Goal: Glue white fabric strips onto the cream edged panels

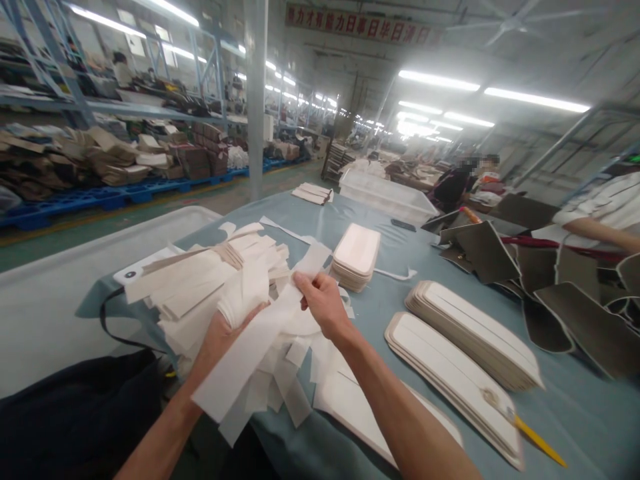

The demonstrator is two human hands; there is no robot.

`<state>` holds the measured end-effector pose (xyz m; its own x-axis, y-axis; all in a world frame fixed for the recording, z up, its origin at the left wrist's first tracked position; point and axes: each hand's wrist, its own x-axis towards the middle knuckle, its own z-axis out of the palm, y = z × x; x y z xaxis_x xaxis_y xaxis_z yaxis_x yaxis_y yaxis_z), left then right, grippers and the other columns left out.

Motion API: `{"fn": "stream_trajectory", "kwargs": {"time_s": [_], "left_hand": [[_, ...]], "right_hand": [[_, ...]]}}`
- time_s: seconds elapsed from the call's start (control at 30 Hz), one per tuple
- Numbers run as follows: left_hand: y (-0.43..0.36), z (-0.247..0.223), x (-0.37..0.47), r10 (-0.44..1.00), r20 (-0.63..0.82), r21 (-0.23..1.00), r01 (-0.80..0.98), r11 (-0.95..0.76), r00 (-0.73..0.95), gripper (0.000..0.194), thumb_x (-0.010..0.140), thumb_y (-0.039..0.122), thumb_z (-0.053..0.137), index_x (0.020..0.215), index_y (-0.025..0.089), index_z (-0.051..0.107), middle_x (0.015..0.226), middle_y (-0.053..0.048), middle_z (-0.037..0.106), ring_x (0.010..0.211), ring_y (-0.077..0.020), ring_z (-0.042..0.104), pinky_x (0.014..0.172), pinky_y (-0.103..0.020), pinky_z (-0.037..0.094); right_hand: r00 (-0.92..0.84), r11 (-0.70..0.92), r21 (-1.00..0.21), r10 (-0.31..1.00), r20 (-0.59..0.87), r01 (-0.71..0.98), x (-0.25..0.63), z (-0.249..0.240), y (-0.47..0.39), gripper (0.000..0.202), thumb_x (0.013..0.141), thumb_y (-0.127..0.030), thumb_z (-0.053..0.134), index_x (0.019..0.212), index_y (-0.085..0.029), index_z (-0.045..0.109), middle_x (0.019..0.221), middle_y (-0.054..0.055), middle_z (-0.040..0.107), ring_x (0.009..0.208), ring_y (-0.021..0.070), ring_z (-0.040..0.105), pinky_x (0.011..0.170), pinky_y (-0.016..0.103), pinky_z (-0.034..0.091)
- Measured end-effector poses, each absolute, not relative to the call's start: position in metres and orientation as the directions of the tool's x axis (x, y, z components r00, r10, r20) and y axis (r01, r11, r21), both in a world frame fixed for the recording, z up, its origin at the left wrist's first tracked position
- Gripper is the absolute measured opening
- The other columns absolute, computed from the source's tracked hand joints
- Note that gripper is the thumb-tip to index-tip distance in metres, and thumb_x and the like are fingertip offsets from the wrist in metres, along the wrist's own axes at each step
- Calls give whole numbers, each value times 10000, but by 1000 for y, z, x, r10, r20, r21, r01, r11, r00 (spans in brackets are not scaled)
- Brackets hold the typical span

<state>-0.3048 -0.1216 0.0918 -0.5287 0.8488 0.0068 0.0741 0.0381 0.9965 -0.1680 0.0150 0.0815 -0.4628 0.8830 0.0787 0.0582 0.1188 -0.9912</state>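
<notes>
My left hand is wrapped round a bundle of cream strips, over the left part of the table. My right hand pinches a long white strip near its upper end. That strip slants down across the front of my left wrist, and its lower end hangs free. A heap of loose cream strips lies beside and beyond my left hand. More short pieces are strewn beneath the strip. Just past my right hand stands a stack of rounded cream panels.
Two stacks of long rounded panels lie on the blue-green table cover at right, with a yellow-handled tool by the nearer one. Dark curved panels pile up near a co-worker's arm. A white bin stands behind.
</notes>
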Motion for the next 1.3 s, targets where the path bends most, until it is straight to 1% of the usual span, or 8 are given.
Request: {"fn": "stream_trajectory", "kwargs": {"time_s": [0.13, 0.3, 0.4, 0.5, 0.67, 0.87, 1.07, 1.3], "left_hand": [[-125, 91, -311, 857, 94, 982, 187, 3, -507, 468, 828, 656, 707, 791, 195, 772, 648, -33, 674, 640, -198, 626, 653, -317, 536], [-127, 90, -316, 863, 143, 957, 289, 4, -484, 457, 867, 634, 649, 766, 201, 755, 634, -22, 639, 628, -184, 606, 661, -309, 512], [-125, 88, -314, 868, 146, 953, 304, 6, -474, 433, 860, 614, 647, 769, 203, 746, 643, -26, 653, 634, -191, 613, 674, -322, 520], [-121, 85, -310, 884, 119, 966, 259, 3, -453, 385, 815, 578, 675, 803, 198, 740, 687, -36, 703, 633, -194, 620, 675, -332, 533], [-122, 81, -305, 909, 57, 974, 223, 40, -414, 450, 837, 630, 669, 791, 189, 750, 665, -44, 699, 655, -201, 634, 677, -328, 531], [-127, 78, -305, 889, -18, 995, 81, 62, -458, 559, 833, 736, 697, 884, 185, 777, 655, -55, 710, 695, -251, 696, 673, -356, 576], [-124, 76, -308, 822, 87, 995, 95, -40, -563, 551, 785, 686, 804, 1006, 183, 774, 1061, -102, 815, 1152, -312, 733, 1021, -392, 589], [-129, 75, -311, 852, -5, 989, 123, 82, -524, 591, 813, 755, 692, 766, 169, 755, 623, -33, 675, 515, -167, 579, 499, -278, 475]], "right_hand": [[-394, 265, -908, 911, 124, 326, -164, 86, 35, 529, 933, -680, 624, 674, -222, 571, 599, 14, 614, 599, 167, 596, 582, 283, 424], [-342, 335, -438, 937, 66, 834, -162, 113, 41, 604, 1007, -719, 556, 692, -208, 620, 874, 180, 756, 969, 335, 730, 828, 402, 467], [-452, 387, -625, 890, 61, 678, -166, 123, 23, 631, 1009, -776, 471, 829, -209, 682, 921, 126, 754, 936, 287, 708, 811, 375, 463], [-647, 252, -930, 762, 19, 269, -174, 121, 0, 557, 893, -779, 630, 826, -227, 633, 793, 29, 697, 743, 195, 650, 678, 303, 450], [-717, 52, -998, 696, 22, 20, -184, 108, -15, 479, 880, -667, 661, 706, -248, 507, 575, -32, 565, 513, 136, 519, 523, 275, 362], [-659, 192, -980, 744, 111, 51, -174, 103, -2, 410, 921, -532, 602, 676, -204, 584, 576, -42, 496, 547, 106, 447, 546, 251, 362], [-560, 221, -962, 823, 97, 158, -161, 91, 18, 486, 950, -590, 521, 928, -162, 750, 567, -38, 540, 553, 137, 532, 565, 256, 406], [-267, 271, -766, 954, 134, 582, -157, 79, 47, 520, 910, -672, 641, 652, -225, 572, 649, -6, 622, 673, 180, 580, 665, 301, 390]]}}
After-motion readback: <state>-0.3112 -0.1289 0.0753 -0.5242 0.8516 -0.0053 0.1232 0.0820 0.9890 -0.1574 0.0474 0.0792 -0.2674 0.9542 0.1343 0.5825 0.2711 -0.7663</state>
